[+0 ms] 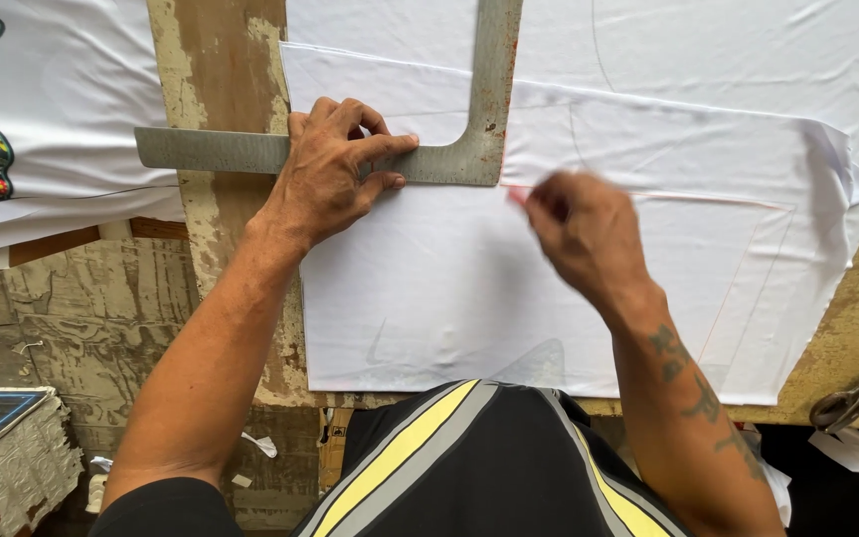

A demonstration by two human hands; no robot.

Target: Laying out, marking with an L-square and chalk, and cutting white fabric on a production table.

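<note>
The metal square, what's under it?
Under the metal square lies white cloth on a worn wooden table. The left hand presses on it, hiding part of the blade. The right hand, blurred, holds something red at the cloth.

You were in a tailoring workshop: white fabric (pixel 569 298) spread on a worn wooden cutting table (pixel 216 80), a metal L-square (pixel 449 159), scissors (pixel 857 398) at its edge.

Head cam, steep down, close
</note>
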